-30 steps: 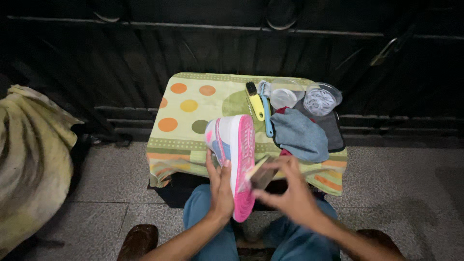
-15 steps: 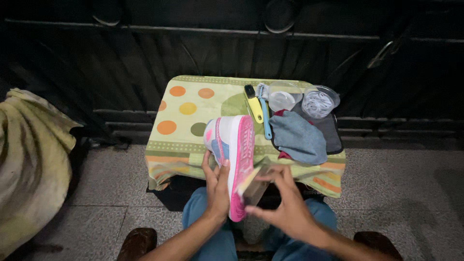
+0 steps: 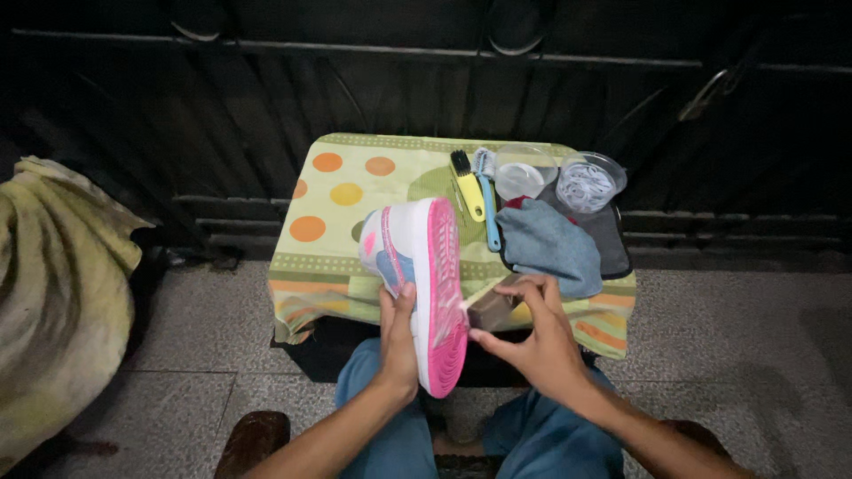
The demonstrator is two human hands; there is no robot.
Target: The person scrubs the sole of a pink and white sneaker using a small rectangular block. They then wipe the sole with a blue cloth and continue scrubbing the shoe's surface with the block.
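Observation:
My left hand [image 3: 397,337] grips a white and blue sneaker [image 3: 417,275] on its side, its pink sole facing right. My right hand [image 3: 531,337] holds a small brown block [image 3: 491,308] against the edge of that sole. Both hands work just in front of a low table under a green cloth with orange dots [image 3: 342,191]. My knees in blue jeans [image 3: 532,439] are below.
On the table lie a yellow brush [image 3: 466,184], a blue brush [image 3: 487,200], a blue-grey cloth [image 3: 550,244] on a dark mat [image 3: 612,244], and two clear plastic cups [image 3: 590,182]. A yellowish bundle of fabric [image 3: 53,293] sits at the left. Dark metal railing [image 3: 222,106] stands behind.
My right hand has closed on the brown block and brought it against the pink sole. The sneaker has stayed in my left hand.

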